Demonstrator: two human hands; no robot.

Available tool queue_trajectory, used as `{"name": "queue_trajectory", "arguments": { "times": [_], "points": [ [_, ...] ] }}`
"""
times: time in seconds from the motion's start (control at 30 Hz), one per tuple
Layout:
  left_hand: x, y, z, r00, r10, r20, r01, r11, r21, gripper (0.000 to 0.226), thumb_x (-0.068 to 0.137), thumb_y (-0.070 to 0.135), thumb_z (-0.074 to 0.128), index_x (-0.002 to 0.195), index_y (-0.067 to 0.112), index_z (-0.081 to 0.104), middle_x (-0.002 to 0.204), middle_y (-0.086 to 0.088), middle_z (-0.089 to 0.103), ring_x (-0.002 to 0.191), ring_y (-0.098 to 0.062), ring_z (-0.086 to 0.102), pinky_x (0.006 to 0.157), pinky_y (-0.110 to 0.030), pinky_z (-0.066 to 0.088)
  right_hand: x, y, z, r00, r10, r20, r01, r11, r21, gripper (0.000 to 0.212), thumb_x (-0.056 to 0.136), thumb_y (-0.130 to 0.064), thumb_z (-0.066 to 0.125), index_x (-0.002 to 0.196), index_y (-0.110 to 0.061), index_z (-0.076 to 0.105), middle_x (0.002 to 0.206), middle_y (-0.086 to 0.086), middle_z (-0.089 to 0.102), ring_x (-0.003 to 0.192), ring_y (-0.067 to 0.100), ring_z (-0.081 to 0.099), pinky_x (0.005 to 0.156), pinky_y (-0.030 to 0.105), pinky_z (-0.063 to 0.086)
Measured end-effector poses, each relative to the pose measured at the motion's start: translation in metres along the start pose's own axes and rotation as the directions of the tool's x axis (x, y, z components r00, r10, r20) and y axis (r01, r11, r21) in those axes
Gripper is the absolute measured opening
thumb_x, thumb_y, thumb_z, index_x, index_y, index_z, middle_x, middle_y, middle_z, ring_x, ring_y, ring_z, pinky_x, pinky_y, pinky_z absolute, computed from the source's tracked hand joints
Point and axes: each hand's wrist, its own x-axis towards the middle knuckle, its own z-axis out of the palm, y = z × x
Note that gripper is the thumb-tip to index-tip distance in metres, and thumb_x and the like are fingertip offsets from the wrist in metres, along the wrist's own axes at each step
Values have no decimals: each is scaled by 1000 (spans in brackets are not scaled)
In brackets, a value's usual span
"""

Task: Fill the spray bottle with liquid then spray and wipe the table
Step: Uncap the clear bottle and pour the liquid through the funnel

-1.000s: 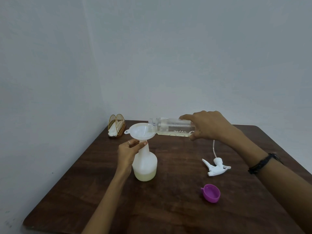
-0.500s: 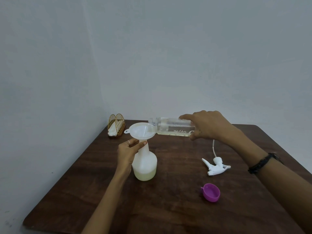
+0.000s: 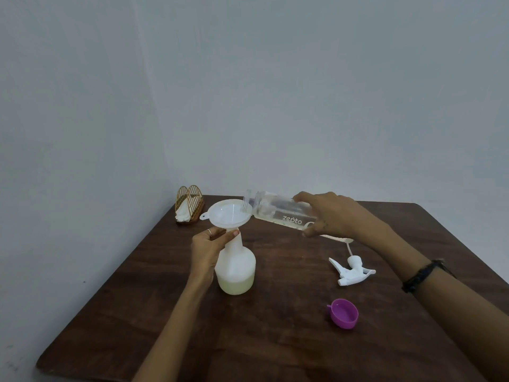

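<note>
A white spray bottle [image 3: 237, 267] stands upright on the dark wooden table [image 3: 275, 340], with pale yellowish liquid in its lower part. A white funnel [image 3: 229, 215] sits in its neck. My left hand [image 3: 208, 249] grips the neck just under the funnel. My right hand [image 3: 333, 215] holds a clear bottle [image 3: 276, 210] tipped nearly flat, its mouth over the funnel's right rim. The white trigger spray head [image 3: 351, 271] with its tube lies on the table to the right.
A purple cap [image 3: 344, 313] lies on the table near the front right. A wicker napkin holder [image 3: 189, 206] with a white tissue stands in the far left corner by the wall. The table's left edge runs close to the wall.
The clear bottle's base has dropped slightly lower than its mouth end; otherwise both hands and the spray bottle stay in place.
</note>
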Motion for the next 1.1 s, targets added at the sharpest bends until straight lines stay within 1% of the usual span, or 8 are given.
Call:
{"name": "queue_trajectory", "arguments": {
  "times": [0.07, 0.17, 0.3, 0.43, 0.53, 0.87, 0.97, 1.1],
  "points": [
    [0, 1, 0, 1000, 3, -3, -3, 1000, 10, 28, 73, 7, 74, 101, 5, 69, 86, 4, 69, 86, -7, 63, 79, -25, 50, 0, 0, 5, 999, 1, 33, -6, 987, 160, 66, 75, -38, 72, 130, -26, 39, 88, -1, 58, 78, 19, 52, 63, 28, 38],
    [-1, 1, 0, 1000, 0, -2, 0, 1000, 5, 27, 73, 7, 74, 100, 9, 69, 85, 6, 69, 86, -6, 63, 79, -25, 49, 1, 0, 12, 1000, 25, -17, -16, 906, 424, 60, 72, -33, 78, 119, -21, 43, 65, -14, 52, 61, 4, 50, 53, 10, 38],
    [-2, 2, 0, 1000, 5, -4, -5, 1000, 13, 24, 75, 7, 73, 98, 13, 69, 82, 10, 67, 83, -2, 61, 73, -21, 48, -1, 1, 17, 994, 96, -45, -48, 782, 621, 53, 71, -30, 80, 111, -20, 46, 79, -12, 60, 71, -1, 55, 58, 0, 39],
    [-3, 2, 1, 1000, 7, -8, -7, 1000, 17, 24, 75, 6, 73, 98, 12, 69, 82, 9, 69, 83, -3, 62, 74, -22, 48, 4, 2, 25, 990, 139, -23, -79, 682, 727, 55, 70, -33, 80, 111, -21, 45, 102, -4, 66, 93, 11, 65, 77, 18, 49],
    [-3, 3, 0, 1000, 14, -1, -14, 1000, 21, 20, 75, 7, 73, 91, 18, 69, 74, 19, 69, 81, 0, 62, 72, -19, 48, 7, 3, 32, 988, 156, -2, -98, 631, 770, 60, 69, -35, 81, 113, -21, 43, 111, 0, 65, 100, 17, 65, 89, 35, 52],
    [-4, 4, 0, 1000, 18, 4, -18, 999, 28, 21, 75, 8, 73, 90, 23, 67, 80, 15, 66, 81, 2, 60, 69, -18, 46, 7, -6, 50, 986, 164, 13, -106, 571, 814, 63, 71, -31, 79, 120, -20, 41, 113, -2, 65, 100, 13, 64, 84, 28, 50],
    [-3, 2, -1, 1000, 15, 4, -15, 999, 41, 26, 75, 10, 73, 100, 15, 69, 87, 9, 67, 84, 0, 60, 76, -22, 47, 4, -8, 52, 992, 122, 10, -83, 611, 787, 62, 71, -32, 80, 119, -22, 41, 110, -4, 65, 98, 12, 64, 83, 25, 51],
    [-3, 2, -2, 1000, 5, 8, -5, 999, 40, 27, 75, 10, 73, 102, 11, 69, 87, 10, 68, 86, -1, 61, 81, -26, 48, 4, -9, 48, 998, 58, -3, -43, 775, 630, 55, 69, -32, 81, 106, -25, 41, 91, -8, 64, 82, 14, 63, 64, 15, 44]
  ]
}}
